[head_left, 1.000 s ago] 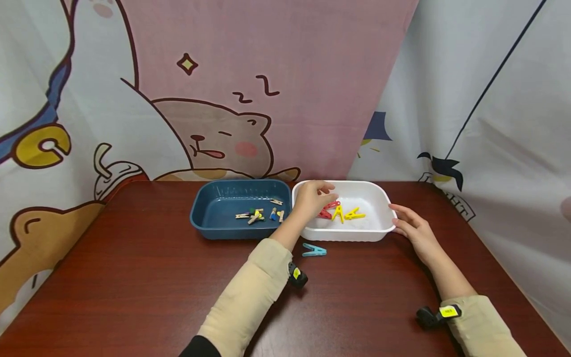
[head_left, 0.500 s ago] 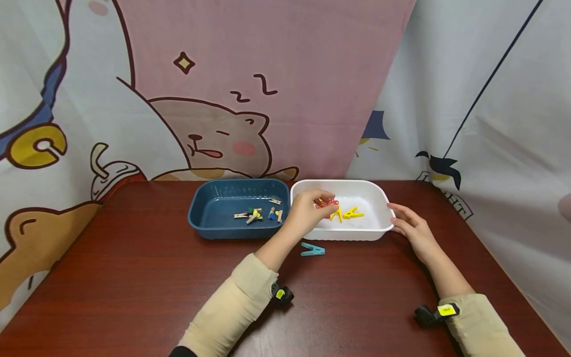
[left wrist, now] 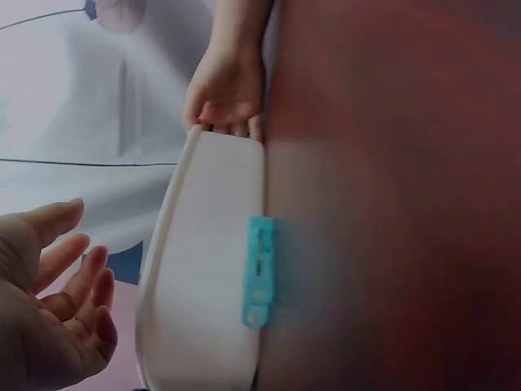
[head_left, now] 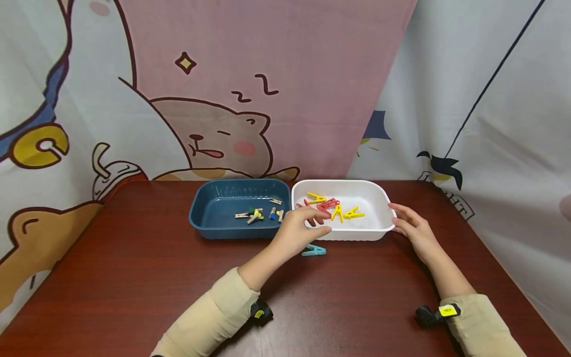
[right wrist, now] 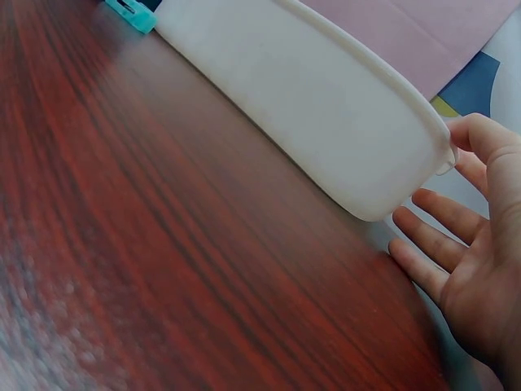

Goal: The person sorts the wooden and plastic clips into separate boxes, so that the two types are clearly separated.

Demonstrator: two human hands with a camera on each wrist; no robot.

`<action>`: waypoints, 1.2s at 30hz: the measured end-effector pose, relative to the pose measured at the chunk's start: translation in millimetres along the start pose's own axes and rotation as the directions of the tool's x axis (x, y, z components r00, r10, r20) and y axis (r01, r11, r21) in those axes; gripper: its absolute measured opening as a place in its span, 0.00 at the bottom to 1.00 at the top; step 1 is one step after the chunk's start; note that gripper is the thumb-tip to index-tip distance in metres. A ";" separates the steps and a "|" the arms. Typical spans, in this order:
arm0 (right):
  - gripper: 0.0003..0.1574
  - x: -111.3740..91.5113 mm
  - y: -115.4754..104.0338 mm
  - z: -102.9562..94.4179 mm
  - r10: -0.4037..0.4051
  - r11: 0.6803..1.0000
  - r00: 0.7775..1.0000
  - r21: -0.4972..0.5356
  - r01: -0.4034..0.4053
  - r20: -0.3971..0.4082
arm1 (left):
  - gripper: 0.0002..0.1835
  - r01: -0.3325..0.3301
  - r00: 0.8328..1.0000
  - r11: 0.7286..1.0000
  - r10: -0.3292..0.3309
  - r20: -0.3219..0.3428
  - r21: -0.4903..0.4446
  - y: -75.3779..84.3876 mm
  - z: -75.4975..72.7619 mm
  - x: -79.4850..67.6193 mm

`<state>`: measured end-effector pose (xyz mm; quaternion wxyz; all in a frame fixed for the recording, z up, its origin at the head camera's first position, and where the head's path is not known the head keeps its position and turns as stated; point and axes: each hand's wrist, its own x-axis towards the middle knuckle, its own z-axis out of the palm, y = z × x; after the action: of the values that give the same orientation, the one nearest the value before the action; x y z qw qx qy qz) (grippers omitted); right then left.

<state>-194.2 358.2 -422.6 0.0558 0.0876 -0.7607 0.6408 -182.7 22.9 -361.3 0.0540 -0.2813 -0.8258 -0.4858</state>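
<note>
My left hand [head_left: 299,230] hovers over the front left edge of the white tray [head_left: 379,225], nothing between its parted thumb and fingers. It also shows with nothing in it in the left wrist view. A light-blue clothespin [head_left: 315,250] lies on the table just in front of the tray, partly behind that hand. In the tray are yellow clothespins [head_left: 354,213] and red clothespins [head_left: 330,204], some partly hidden. At the tray's right end, my right hand [head_left: 417,233] touches the rim with loosely extended fingers, seen also in the right wrist view.
A dark-blue tray [head_left: 223,233] stands left of the white one, holding several small wooden clothespins [head_left: 255,216], some with coloured parts. Both trays are near the back edge of the brown table [head_left: 134,277]. A printed curtain [head_left: 312,89] hangs behind.
My left hand has drawn back from inside the white tray toward its front edge, uncovering a yellow clothespin and red ones at the tray's left. The right hand stays at the rim.
</note>
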 end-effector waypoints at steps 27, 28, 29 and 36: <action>0.26 -0.5 0.5 0.7 0.003 1.000 1.000 -0.017 -0.003 -0.004 | 0.11 0.016 0.994 1.000 -0.017 0.106 0.017 -39.8 -1.5 -42.8; 0.26 -0.6 0.3 0.7 0.003 1.000 1.000 -0.016 -0.003 -0.004 | 0.11 0.021 0.993 0.999 -0.024 0.111 0.024 -41.2 -1.7 -43.7; 0.26 -0.7 0.2 0.7 0.004 1.000 1.000 -0.014 -0.004 -0.004 | 0.11 0.026 0.993 0.999 -0.030 0.115 0.032 -42.9 -1.6 -44.5; 0.26 0.0 -0.5 1.0 -0.001 1.000 1.000 -0.015 0.001 -0.002 | 0.11 0.056 0.992 0.996 -0.065 0.112 0.075 -54.6 1.2 -47.0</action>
<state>-194.1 357.1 -422.3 0.0578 0.0869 -0.7655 0.6350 -171.5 -15.7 -421.1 0.0018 -0.2814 -0.8526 -0.4403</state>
